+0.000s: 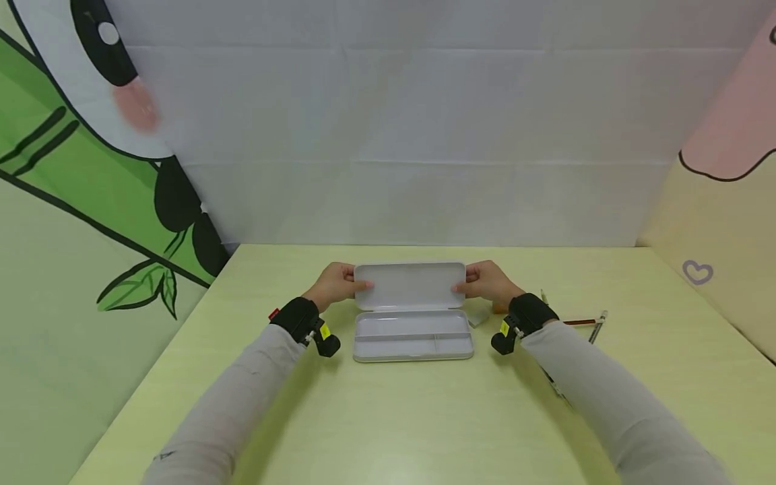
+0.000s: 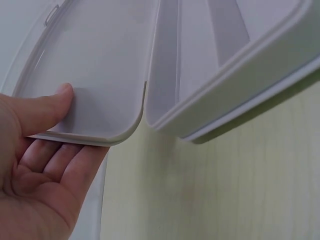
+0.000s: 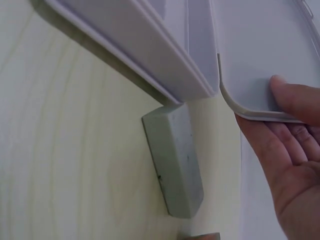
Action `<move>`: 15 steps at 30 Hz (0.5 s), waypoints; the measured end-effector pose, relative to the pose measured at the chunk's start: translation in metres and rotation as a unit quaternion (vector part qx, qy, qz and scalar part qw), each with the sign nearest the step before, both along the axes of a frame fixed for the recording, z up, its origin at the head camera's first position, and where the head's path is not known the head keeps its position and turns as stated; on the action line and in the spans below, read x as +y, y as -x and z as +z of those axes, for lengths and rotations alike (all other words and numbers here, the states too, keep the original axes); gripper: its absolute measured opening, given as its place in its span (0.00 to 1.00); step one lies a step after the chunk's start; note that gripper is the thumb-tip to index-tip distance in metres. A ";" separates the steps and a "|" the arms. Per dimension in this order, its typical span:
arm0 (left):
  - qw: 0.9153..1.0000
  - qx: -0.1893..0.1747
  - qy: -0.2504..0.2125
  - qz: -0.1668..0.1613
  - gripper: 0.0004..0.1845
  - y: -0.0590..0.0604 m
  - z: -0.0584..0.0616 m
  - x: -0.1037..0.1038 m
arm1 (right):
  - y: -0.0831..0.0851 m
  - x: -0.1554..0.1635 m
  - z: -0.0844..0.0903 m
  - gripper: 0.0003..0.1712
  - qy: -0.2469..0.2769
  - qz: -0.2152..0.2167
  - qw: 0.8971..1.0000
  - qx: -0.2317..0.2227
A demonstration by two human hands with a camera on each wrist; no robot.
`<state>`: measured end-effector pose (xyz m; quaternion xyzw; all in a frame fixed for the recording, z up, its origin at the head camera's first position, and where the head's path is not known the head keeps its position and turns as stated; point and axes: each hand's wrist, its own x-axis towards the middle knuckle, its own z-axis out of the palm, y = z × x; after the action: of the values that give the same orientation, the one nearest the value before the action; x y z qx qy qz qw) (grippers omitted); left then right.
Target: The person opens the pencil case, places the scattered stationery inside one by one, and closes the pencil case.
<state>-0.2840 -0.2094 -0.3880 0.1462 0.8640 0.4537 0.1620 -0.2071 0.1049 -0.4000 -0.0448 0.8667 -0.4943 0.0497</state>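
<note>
A white pencil case (image 1: 394,325) lies on the table with its lid (image 1: 409,286) raised on the far side. Inside, low walls divide the tray into compartments, and nothing lies in them. My left hand (image 1: 335,283) grips the lid's left edge, thumb on the inner face and fingers behind. At the opposite edge my right hand (image 1: 490,281) holds the lid in the same way. The left wrist view shows the left thumb (image 2: 62,102) pressed flat near the lid's rounded corner. Beside the case's right end sits a grey-white eraser (image 3: 175,160).
A reddish-brown pencil (image 1: 578,322) and other thin sticks lie to the right, partly hidden by my right forearm. A small brown object (image 1: 500,308) shows behind the right wrist. The pale wooden table (image 1: 388,417) meets a white back wall (image 1: 388,135).
</note>
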 end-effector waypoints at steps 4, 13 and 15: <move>1.000 -0.006 -0.005 0.006 0.22 0.000 -0.001 -0.005 | 0.000 -0.001 0.000 0.21 -0.003 0.004 1.000 -0.008; 0.999 -0.010 -0.026 0.017 0.23 -0.006 0.008 -0.004 | -0.014 0.031 0.013 0.26 0.000 0.015 1.000 -0.004; 0.999 -0.009 -0.030 0.021 0.24 -0.008 0.009 -0.005 | -0.021 0.041 0.016 0.25 -0.015 0.027 0.999 0.008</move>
<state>-0.2761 -0.2148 -0.3786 0.1290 0.8512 0.4841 0.1562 -0.1856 0.1456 -0.3838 -0.0714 0.8730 -0.4791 0.0564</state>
